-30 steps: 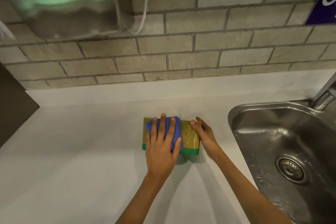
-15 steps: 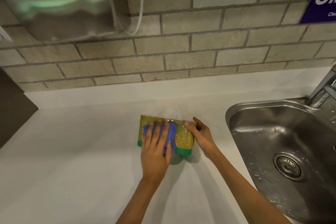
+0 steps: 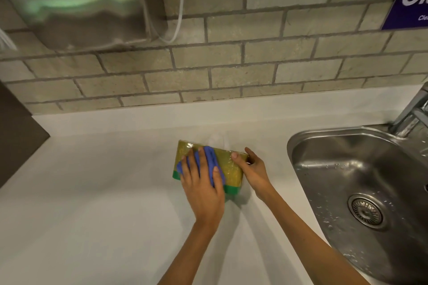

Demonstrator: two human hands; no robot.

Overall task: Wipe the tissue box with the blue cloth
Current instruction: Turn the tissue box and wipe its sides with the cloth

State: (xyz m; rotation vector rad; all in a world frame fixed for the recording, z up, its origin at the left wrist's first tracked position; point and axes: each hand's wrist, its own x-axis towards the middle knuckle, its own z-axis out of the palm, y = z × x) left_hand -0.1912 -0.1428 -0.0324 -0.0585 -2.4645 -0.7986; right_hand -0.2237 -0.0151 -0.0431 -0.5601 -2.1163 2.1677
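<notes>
While right hand [image 3: 253,170] grips tissue box [image 3: 231,169] edge, left hand [image 3: 201,190] flat on blue cloth [image 3: 212,157].

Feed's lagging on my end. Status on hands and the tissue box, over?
Left hand flat, pressing blue cloth onto tissue box top. Right hand grips the box's right end. Box lies on counter, nothing blocking the wipe.

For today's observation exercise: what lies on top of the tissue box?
A blue cloth lies on the box, pressed flat by the left hand. The right hand grips the box's right end, thumb on top. The surface beneath cloth and hand is hidden.
</notes>
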